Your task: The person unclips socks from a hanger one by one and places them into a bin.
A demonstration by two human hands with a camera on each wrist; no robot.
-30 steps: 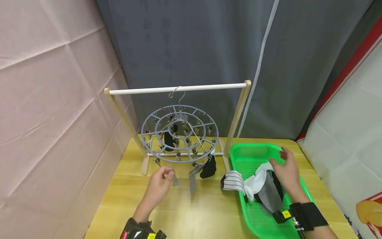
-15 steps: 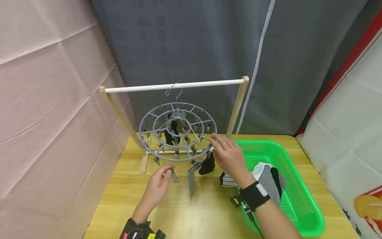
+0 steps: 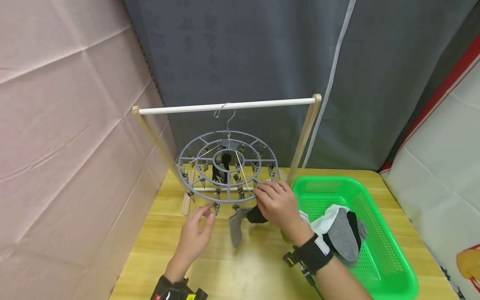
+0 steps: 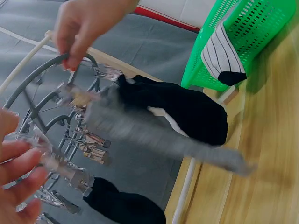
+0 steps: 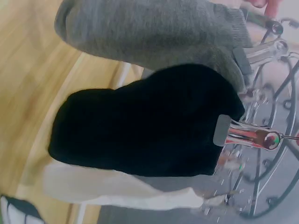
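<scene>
From the head view, the right hand point(image 3: 276, 204) pinches the near rim of the round clip hanger point(image 3: 227, 166), above a clipped black sock point(image 3: 256, 215) and grey sock point(image 3: 235, 227). The left hand point(image 3: 195, 233), fingers relaxed, touches a clip point(image 3: 216, 207) at the hanger's near-left edge. The green basket point(image 3: 378, 254) sits right, with bare table near.

From the left wrist, its fingers point(image 4: 18, 172) lie loosely by that clip point(image 4: 65, 170).

From the right wrist, the black sock point(image 5: 145, 123) hangs from a clip point(image 5: 247, 133).

Head view looks down; blurry wrist views seemingly share the black sock point(image 5: 145, 126).
</scene>
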